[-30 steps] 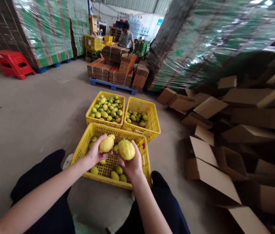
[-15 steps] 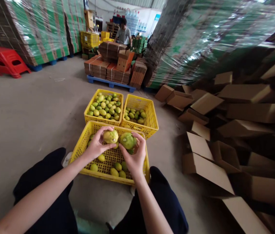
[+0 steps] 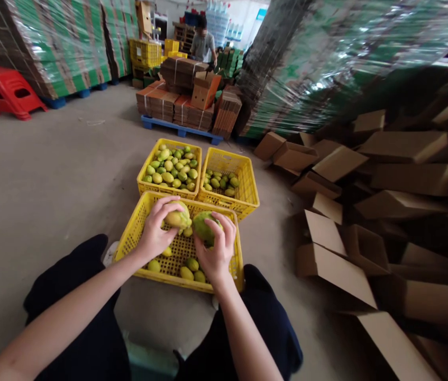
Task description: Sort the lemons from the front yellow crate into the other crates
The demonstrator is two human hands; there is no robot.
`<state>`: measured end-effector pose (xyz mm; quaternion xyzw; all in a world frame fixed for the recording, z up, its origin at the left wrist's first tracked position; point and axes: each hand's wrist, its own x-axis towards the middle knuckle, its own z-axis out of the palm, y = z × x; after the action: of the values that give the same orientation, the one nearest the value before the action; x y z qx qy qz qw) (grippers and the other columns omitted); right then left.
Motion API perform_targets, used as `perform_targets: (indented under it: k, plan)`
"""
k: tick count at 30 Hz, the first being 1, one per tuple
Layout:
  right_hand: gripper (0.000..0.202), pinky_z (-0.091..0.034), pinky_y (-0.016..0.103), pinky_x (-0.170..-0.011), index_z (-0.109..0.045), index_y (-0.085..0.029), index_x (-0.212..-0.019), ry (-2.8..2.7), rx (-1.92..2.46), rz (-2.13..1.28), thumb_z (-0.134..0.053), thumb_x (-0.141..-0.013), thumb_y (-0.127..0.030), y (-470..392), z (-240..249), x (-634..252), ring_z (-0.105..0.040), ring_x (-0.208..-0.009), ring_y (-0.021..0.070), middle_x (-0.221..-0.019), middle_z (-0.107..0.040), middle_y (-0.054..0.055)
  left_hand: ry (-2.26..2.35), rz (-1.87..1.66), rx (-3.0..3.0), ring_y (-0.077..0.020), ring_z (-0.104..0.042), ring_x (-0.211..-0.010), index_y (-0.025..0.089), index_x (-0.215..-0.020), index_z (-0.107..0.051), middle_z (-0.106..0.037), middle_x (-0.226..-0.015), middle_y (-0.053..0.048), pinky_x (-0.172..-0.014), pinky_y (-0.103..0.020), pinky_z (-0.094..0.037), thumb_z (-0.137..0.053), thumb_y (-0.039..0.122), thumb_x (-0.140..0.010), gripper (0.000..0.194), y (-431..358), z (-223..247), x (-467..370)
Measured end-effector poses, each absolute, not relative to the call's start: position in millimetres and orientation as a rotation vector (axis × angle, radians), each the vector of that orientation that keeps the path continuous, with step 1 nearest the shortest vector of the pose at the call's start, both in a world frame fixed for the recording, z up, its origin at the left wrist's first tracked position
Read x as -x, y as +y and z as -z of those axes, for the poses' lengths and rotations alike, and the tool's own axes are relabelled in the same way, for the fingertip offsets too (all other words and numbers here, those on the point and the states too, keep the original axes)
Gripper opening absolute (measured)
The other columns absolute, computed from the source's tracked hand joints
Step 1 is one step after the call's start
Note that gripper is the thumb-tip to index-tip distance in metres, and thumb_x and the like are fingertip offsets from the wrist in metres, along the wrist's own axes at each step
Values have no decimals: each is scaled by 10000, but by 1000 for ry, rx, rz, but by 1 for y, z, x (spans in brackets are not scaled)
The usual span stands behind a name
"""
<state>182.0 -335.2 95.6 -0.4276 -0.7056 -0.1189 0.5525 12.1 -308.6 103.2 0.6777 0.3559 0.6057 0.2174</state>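
Note:
My left hand [image 3: 157, 228] is closed around a yellow-green lemon [image 3: 178, 216], held above the near yellow crate [image 3: 128, 241]. Beside it, my right hand [image 3: 218, 246] grips a greener lemon [image 3: 203, 227] with the fingers curled over its far side. The two fruits are close together, their stem ends turned inward. Several lemons [image 3: 186, 273] lie on the perforated floor of the near crate, partly hidden by my hands. Behind stand two more crates: the left one [image 3: 141, 182] is heaped with lemons, and the right one [image 3: 249, 182] has fewer at its bottom.
Empty cardboard boxes [image 3: 343, 275] are piled on the right. A blue pallet [image 3: 180, 128] with stacked flat cartons stands ahead, and a person [image 3: 203, 45] is behind it. A red stool [image 3: 5, 92] sits at the left, near wrapped green stacks [image 3: 65, 47].
Both hands have turned the lemons, so their ends tilt toward each other instead of facing me. My fingers now wrap more over the fruit. The view has shifted slightly.

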Motion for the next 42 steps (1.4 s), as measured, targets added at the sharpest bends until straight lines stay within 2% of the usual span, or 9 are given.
perform_targets:
  k: [3,7,11,17,29,32,36,39,42]
  plan:
    - [463,-562,498,-929,-567,-282,-1213,-1594,1032,108,-757,-807,-163,-336,-97,-180,-613,-1123,272,-1211,-611,88,1023,-1623,-1720,-253,-632,-1147,242,-1060,-670,-678,-1175,-66,-1032,-403,-472,-801,115,-697,406,-308,-107,-13]
    - [419,-561,435,-881,-610,-265,-1110,-1282,1112,-576,-809,-746,-325,-337,-102,-179,-642,-972,230,-1085,-654,38,1027,-1419,-1300,-191,-664,-819,212,-961,-665,-706,-899,-29,-720,-269,-518,-820,316,-707,315,-309,-109,-15]
    - [273,-576,358,-735,-643,-247,-931,-782,1084,-1225,-745,-723,-393,-329,-102,-176,-639,-807,202,-871,-676,-4,919,-1274,-943,-177,-636,-643,181,-809,-653,-662,-684,-28,-559,-249,-484,-702,461,-733,294,-307,-106,-19]
    - [230,-542,320,-511,-644,-175,-771,-293,1021,-1797,-547,-696,-369,-315,-101,-178,-653,-662,235,-660,-674,79,685,-1188,-572,-182,-632,-577,157,-804,-637,-669,-664,-54,-415,-237,-417,-651,478,-736,329,-296,-106,-28]
    - [348,-406,229,-369,-656,-185,-1030,-451,717,-1614,-601,-754,-389,-299,-89,-192,-613,-514,165,-777,-728,48,528,-1183,-194,-175,-652,-586,136,-878,-691,-650,-633,-60,-592,-294,-574,-507,449,-888,363,-283,-104,-38]
    - [352,-355,212,-339,-647,-209,-1027,-462,696,-1567,-623,-796,-473,-290,-81,-188,-579,-480,138,-776,-709,20,590,-1186,-190,-143,-583,-473,148,-984,-710,-644,-615,-45,-506,-258,-527,-486,440,-895,378,-277,-102,-44]
    - [282,-576,305,-625,-628,-217,-860,-279,620,-1527,-637,-792,-490,-285,-72,-184,-671,-689,173,-766,-702,14,558,-1210,-137,-178,-637,-552,133,-914,-706,-640,-617,-57,-550,-280,-552,-513,408,-871,338,-270,-98,-56]
    - [175,-582,342,-814,-619,-241,-846,-220,590,-1445,-671,-762,-386,-285,-69,-185,-691,-827,176,-813,-714,-12,457,-1235,-37,-228,-710,-718,150,-873,-684,-643,-628,-53,-679,-330,-598,-501,397,-878,307,-265,-95,-64]
    - [181,-574,383,-866,-628,-239,-809,-142,554,-1407,-658,-745,-406,-287,-71,-189,-689,-852,194,-804,-711,-5,384,-1270,-1,-205,-733,-892,163,-972,-682,-743,-859,-65,-764,-294,-598,-507,305,-876,245,-262,-94,-70]
